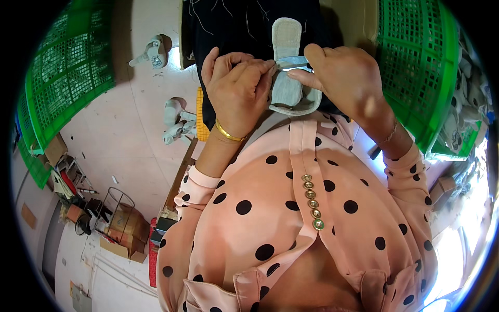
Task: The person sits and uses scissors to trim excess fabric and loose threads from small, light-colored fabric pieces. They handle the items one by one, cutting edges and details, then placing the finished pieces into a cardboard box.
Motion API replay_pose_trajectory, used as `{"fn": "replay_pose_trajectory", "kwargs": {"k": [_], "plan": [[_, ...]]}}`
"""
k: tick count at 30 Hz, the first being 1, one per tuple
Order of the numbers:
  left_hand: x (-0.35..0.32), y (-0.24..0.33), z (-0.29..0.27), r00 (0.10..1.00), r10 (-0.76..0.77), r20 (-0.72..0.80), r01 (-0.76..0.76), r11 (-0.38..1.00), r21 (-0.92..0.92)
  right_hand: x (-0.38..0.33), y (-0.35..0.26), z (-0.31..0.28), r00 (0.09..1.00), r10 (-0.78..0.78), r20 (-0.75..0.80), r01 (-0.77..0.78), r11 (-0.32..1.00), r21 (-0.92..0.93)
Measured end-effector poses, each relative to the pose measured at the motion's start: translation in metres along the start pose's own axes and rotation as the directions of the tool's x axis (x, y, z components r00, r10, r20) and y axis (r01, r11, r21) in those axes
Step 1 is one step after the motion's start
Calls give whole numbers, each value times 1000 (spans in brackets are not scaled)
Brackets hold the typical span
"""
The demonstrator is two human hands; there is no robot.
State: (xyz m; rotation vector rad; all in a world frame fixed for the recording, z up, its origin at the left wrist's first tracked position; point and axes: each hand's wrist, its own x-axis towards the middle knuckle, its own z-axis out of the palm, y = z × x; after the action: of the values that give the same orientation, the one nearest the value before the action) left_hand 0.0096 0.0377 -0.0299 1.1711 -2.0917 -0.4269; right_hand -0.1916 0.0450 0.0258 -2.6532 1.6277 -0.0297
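A light grey fabric shoe upper [287,92] rests over my lap, its pale tongue [286,37] stretched out away from me. My left hand [240,86] is closed, thumb and fingertips pinched together at the upper's left edge. In my right hand [343,73] is a small silver-bladed tool [294,63]. Its blade lies across the upper, pointing left, with the tip by my left fingertips. My right fingers hide the handle, so its exact kind is unclear. Whether the left fingertips also pinch a thread is too small to see.
Dark cloth [236,26] with loose pale threads covers my lap. Green plastic crates stand at left [73,78] and right [416,67]; the right one has more shoe pieces [468,88] beyond it. Several pale shoe pieces [156,52] lie on the floor. Cardboard boxes [127,226] stand lower left.
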Motion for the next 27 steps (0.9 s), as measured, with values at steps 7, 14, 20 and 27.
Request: {"fn": "replay_pose_trajectory", "kwargs": {"k": [7, 14, 20, 27], "plan": [[-1, -2, -2, 999, 28, -34, -28, 1000, 13, 6, -3, -4, 994, -28, 102, 38, 994, -102], [1, -4, -2, 998, 49, -45, -48, 999, 23, 11, -7, -8, 992, -62, 113, 76, 989, -126], [2, -5, -1, 994, 83, -65, -80, 996, 43, 13, -9, -9, 988, -73, 135, 94, 983, -155], [1, -6, 1, 999, 43, -4, -43, 999, 13, 17, -11, -13, 977, -38, 210, 71, 986, -154]]}}
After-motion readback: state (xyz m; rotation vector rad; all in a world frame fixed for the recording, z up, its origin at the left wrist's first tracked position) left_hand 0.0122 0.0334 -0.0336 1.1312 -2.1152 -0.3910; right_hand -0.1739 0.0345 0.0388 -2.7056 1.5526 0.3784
